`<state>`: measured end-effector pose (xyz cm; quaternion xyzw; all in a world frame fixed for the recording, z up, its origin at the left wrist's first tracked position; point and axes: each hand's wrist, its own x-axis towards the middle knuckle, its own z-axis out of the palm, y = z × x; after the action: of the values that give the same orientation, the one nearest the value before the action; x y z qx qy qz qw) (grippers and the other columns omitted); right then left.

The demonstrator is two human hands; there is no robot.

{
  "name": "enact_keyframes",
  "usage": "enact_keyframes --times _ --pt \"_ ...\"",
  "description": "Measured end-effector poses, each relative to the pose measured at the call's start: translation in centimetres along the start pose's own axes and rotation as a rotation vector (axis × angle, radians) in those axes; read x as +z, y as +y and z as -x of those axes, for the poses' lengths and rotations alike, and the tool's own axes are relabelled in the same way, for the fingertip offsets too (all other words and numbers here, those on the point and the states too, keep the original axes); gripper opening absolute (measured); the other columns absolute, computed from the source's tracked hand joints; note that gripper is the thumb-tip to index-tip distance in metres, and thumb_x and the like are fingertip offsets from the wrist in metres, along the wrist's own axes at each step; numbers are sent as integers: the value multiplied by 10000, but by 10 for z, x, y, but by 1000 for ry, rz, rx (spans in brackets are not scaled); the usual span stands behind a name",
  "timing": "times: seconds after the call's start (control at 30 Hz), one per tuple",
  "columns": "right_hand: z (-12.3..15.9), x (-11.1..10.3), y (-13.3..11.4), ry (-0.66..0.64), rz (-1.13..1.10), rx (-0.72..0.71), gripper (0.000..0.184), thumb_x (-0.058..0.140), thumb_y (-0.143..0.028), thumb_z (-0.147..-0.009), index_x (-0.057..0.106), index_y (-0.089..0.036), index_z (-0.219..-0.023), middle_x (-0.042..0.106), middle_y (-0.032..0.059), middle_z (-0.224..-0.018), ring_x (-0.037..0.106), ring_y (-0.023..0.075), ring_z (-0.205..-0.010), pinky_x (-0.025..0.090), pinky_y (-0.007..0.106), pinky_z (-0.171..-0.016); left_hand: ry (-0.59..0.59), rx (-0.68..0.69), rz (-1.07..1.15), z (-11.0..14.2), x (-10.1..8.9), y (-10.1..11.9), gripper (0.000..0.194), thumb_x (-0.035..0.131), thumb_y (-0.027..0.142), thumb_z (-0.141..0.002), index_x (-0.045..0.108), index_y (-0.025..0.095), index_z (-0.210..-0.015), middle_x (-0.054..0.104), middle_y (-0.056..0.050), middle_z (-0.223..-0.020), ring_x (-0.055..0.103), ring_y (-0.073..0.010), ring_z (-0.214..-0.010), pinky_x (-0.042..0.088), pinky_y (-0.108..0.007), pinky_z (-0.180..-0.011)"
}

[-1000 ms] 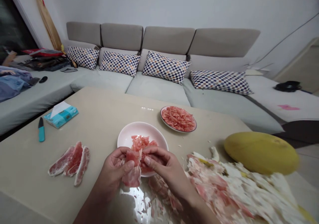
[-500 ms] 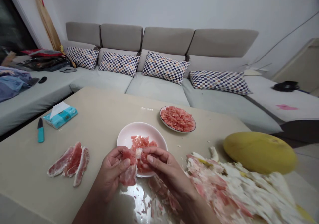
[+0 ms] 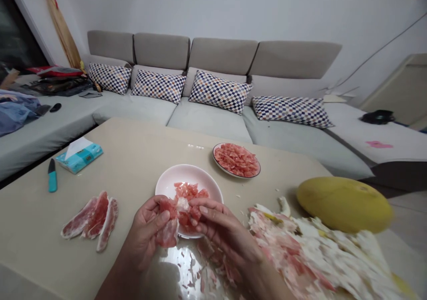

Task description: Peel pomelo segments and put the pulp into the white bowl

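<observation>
Both hands grip one pink pomelo segment just over the near rim of a white bowl. My left hand pinches its left side, with a flap of pale membrane hanging below the thumb. My right hand pinches the right side, fingers curled on the flesh. The bowl holds several torn pink pieces. Three unpeeled segments lie on the table to the left.
A plate of peeled pomelo flesh stands behind the bowl. A whole yellow pomelo lies at the right, above a large heap of peel and membrane. At far left are a teal-handled knife and a tissue pack. A grey sofa runs behind.
My hands have pulled the segment a little further apart and shifted slightly toward me. The view has drifted a bit; nothing else moved.
</observation>
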<state>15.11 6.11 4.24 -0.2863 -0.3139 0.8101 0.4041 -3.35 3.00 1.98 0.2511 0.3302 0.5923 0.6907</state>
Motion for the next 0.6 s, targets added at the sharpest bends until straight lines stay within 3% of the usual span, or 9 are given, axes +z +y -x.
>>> enact_keyframes --times 0.23,0.47,0.53,0.6 --pt "-3 -6 4 94 -25 -62 270 818 -233 -726 755 -119 -962 722 34 -795 656 89 -638 556 178 -652 -13 -14 -3 0 -1 -1 289 826 244 -702 649 181 -922 625 5 -761 573 -71 -591 464 -163 -540" --pt "-5 -10 1 24 -214 -20 238 831 -157 -685 759 -125 -909 738 37 -833 633 57 -635 528 110 -613 -11 -12 -4 0 -2 0 274 810 251 -722 647 173 -928 612 12 -725 506 -43 -503 356 -123 -409" --pt "-4 -10 -2 46 -176 -44 261 844 -203 -673 758 -132 -909 733 35 -842 621 58 -640 521 116 -618 -17 -5 -8 -1 -1 0 272 808 255 -723 649 169 -926 606 15 -717 487 -35 -490 349 -121 -405" --pt "-2 -11 -5 106 9 -87 257 821 -283 -710 759 -149 -921 725 39 -855 614 77 -647 518 156 -609 -16 -3 -16 -1 -1 0 280 813 261 -716 650 170 -924 599 17 -717 487 -37 -494 359 -123 -412"
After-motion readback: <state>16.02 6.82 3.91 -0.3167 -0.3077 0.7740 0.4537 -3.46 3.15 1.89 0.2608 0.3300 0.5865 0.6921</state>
